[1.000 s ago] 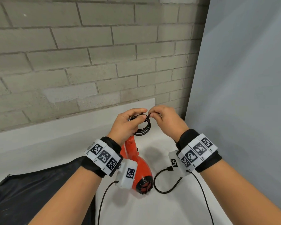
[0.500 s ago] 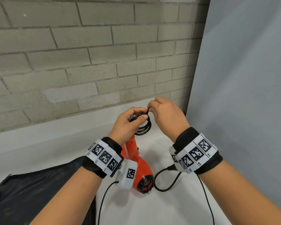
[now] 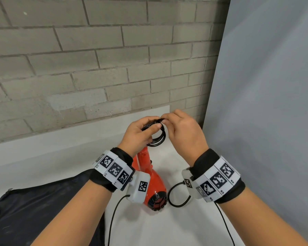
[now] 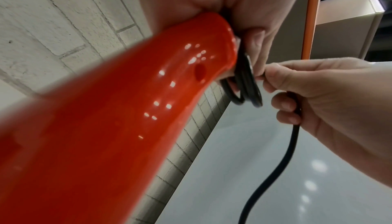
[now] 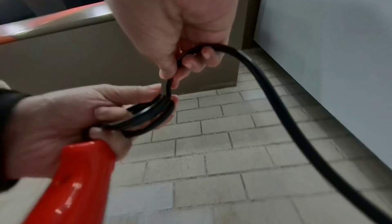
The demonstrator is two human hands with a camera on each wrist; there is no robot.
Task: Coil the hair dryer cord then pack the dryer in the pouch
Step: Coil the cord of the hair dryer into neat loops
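Head view shows our left hand [image 3: 139, 134] grasping the coil [image 3: 157, 137] above the dryer [image 3: 149, 183], our right hand [image 3: 183, 132] pinching the cord [image 5: 275, 93] beside it, pouch [image 3: 34, 210] below-left: we should lay each loop flat, keeping tension.

I'm facing a grey brick wall [image 3: 100, 68], a white table [image 3: 43, 153] under me, a plain pale grey panel [image 3: 267, 86] standing to my right.
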